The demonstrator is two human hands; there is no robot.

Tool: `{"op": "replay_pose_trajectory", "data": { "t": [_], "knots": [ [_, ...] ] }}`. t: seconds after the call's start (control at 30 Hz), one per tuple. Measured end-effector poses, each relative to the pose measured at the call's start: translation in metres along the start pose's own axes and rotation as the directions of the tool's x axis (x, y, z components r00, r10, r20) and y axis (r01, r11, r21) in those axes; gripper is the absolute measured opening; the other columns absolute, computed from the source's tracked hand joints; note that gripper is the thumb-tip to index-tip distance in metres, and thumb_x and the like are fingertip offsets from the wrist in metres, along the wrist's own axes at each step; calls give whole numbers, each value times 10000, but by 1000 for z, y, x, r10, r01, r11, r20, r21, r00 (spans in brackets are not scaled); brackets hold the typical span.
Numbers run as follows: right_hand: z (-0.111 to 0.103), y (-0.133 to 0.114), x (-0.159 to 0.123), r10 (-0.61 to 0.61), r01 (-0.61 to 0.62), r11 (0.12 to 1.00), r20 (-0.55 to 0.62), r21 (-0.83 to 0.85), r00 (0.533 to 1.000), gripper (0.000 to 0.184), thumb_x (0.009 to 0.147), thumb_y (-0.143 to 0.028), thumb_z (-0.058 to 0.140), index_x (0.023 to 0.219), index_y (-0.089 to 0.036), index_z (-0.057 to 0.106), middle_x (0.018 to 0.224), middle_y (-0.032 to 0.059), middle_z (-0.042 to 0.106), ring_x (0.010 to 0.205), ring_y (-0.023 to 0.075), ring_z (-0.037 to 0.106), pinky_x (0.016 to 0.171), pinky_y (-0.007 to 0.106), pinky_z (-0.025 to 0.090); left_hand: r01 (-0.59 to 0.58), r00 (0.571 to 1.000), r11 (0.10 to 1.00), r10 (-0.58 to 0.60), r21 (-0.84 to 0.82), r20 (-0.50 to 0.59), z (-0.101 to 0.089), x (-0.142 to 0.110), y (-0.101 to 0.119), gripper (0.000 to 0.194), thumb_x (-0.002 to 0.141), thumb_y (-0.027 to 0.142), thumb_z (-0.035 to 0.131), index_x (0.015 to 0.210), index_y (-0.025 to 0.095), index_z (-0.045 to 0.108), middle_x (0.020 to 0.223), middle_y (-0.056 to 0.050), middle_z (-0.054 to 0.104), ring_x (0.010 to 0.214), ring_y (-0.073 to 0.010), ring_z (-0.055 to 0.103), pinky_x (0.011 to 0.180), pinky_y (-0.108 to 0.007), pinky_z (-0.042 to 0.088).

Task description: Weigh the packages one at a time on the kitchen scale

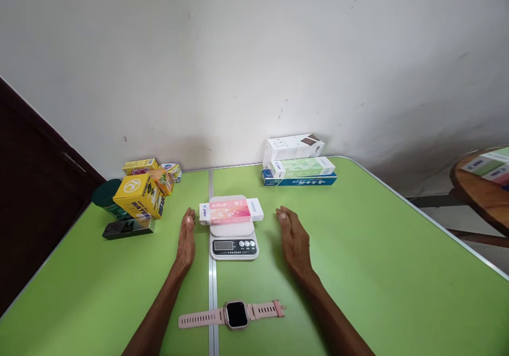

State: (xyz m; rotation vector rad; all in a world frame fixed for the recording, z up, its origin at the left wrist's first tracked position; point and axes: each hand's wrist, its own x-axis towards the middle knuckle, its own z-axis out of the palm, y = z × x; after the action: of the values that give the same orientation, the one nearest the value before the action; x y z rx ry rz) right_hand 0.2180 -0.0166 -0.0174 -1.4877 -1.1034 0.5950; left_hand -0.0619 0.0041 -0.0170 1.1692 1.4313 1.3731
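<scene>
A pink and white box (230, 210) lies across the platform of a small white kitchen scale (234, 244) in the middle of the green table (358, 250). My left hand (186, 239) rests on the table just left of the scale, fingers stretched out and empty, fingertips near the box's left end. My right hand (293, 239) lies to the right of the scale, also flat and empty, a short gap from the box. A pink smartwatch (234, 314) lies flat on the table between my forearms, near the front.
At the back left is a pile of yellow and orange boxes (141, 191), a dark green tin (105, 197) and a black box (128, 227). Three stacked boxes (298, 166) sit at the back right by the wall. A round wooden table (485, 191) with boxes stands at far right.
</scene>
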Motion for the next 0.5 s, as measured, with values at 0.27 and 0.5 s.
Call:
{"op": "replay_pose_trajectory", "data": {
  "t": [0.27, 0.5],
  "knots": [
    [7, 35, 9, -185, 192, 959, 51, -207, 981, 553, 999, -632, 466, 1241, -182, 679, 1267, 196, 731, 1206, 342, 668, 1059, 568, 532, -23, 1000, 990, 22, -140, -6, -6, 13, -15, 820, 896, 808, 557, 1381, 153, 646, 1391, -207, 689, 1300, -340, 668, 1182, -561, 455],
    [6, 38, 9, -206, 217, 947, 70, -236, 976, 520, 1006, -591, 477, 1262, -185, 676, 1270, 186, 727, 1202, 335, 664, 1048, 565, 534, -22, 1000, 991, 20, -129, -22, -6, 12, -16, 835, 910, 807, 533, 1386, 128, 636, 1363, -220, 696, 1294, -337, 668, 1163, -543, 476]
  ]
}}
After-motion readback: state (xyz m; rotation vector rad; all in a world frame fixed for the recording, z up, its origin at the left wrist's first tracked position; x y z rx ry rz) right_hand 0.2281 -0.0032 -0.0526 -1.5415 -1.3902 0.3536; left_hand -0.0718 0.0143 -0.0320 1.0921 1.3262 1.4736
